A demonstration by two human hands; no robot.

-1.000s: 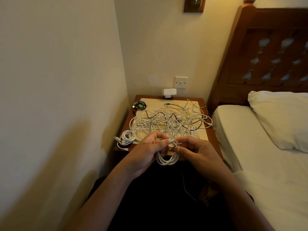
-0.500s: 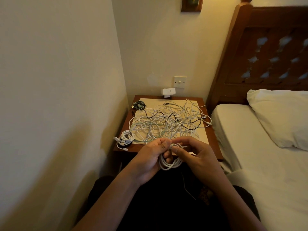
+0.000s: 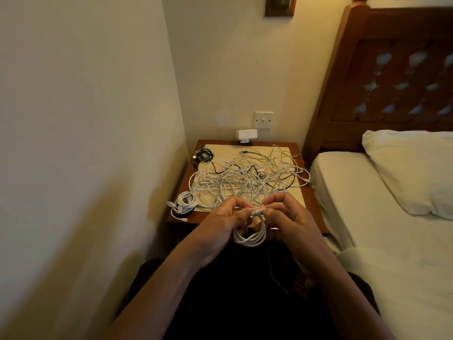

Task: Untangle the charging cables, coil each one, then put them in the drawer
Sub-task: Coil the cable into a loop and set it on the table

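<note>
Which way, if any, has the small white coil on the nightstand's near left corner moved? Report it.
No. The small white coil sits at the nightstand's near left corner, just as it did a second ago.

Light: dim, warm yellow, brightest on the far wall [image 3: 220,69]
Shadow: soft, broad, low on the left wall [image 3: 73,229]
Edges: wide-angle bending, slightly soft

Two hands [image 3: 220,224] [image 3: 293,220], three coiled cables [image 3: 250,238] [image 3: 185,204] [image 3: 204,154], one cable tangle [image 3: 247,177], one pillow [image 3: 411,170]
</note>
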